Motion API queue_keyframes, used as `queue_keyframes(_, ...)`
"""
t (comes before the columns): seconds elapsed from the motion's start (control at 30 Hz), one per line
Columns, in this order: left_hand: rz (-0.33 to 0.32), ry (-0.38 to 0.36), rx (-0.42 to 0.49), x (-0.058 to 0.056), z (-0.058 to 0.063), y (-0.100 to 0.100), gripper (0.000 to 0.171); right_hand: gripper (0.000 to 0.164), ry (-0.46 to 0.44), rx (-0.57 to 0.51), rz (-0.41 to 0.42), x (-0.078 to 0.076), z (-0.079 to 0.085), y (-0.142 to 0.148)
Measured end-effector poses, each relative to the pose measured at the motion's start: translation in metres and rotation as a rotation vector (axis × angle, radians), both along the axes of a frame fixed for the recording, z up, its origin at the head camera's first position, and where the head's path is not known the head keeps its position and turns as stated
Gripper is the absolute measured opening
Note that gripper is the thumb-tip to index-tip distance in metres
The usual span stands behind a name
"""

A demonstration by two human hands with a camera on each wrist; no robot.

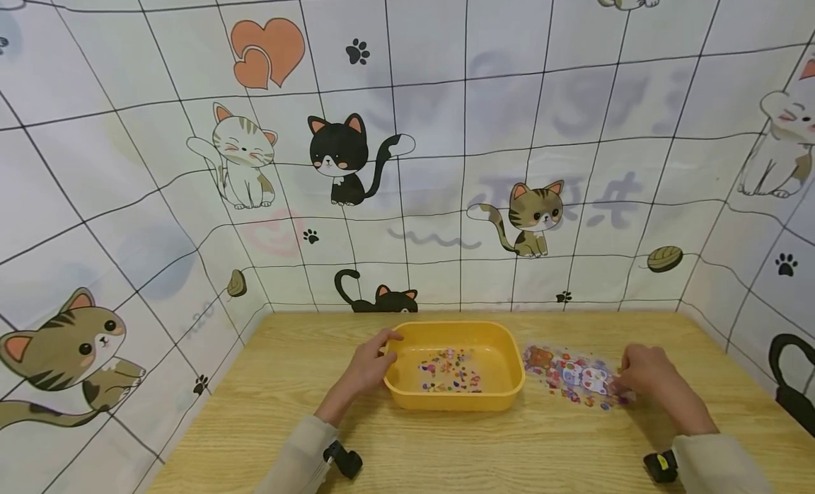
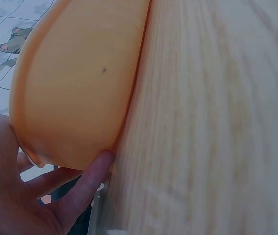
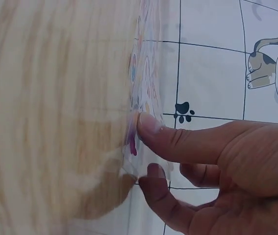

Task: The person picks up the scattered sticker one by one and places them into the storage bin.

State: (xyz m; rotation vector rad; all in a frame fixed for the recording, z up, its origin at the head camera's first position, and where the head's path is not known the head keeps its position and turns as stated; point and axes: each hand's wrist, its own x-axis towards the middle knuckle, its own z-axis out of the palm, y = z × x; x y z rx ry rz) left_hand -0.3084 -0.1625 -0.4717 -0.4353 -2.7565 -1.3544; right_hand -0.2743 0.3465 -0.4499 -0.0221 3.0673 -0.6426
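Observation:
A yellow plastic basin (image 1: 453, 402) sits on the table, with many small colourful pieces (image 1: 448, 372) on its floor. At its left end my left hand (image 1: 369, 363) grips the rim; in the left wrist view, fingertips (image 2: 102, 161) touch the outer wall near the table. Right of the basin is a clear sticker sheet (image 1: 573, 374) printed with a bear, cartoon animals and small bright shapes. My right hand (image 1: 649, 370) pinches the sheet's right end. Up close, the thumb (image 3: 158, 132) presses on the sheet, seen nearly edge-on.
The wood-grain table (image 1: 446, 444) ends at the back against a white cloth wall (image 1: 433, 126) with a black grid and cartoon cats. Similar cloth closes off the left and right sides. A black curved shape (image 1: 792, 370) shows at the far right edge.

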Motion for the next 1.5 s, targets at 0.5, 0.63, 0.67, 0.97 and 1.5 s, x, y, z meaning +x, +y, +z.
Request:
queue_keyframes(0.5,-0.004,0.025,-0.026,0.0,-0.001,-0.001,0.036,0.015,-0.031,-0.143,0.007,0.003,0.002,0.001)
queue_keyframes(0.63,-0.007,0.005,-0.004,0.0,-0.001,0.0,0.036,0.012,-0.03,-0.188,0.013,0.005,0.004,0.005)
queue_keyframes(0.67,-0.006,-0.002,0.003,0.0,-0.001,0.0,0.037,0.011,-0.034,-0.201,0.008,0.005,0.005,0.006)
queue_keyframes(0.97,-0.001,-0.012,0.02,0.001,-0.001,0.0,0.037,0.016,0.013,-0.228,0.007,0.002,0.014,0.009)
queue_keyframes(1.5,-0.01,-0.039,0.041,0.002,0.0,0.0,0.036,0.024,0.169,-0.245,-0.01,0.009,0.031,0.006)
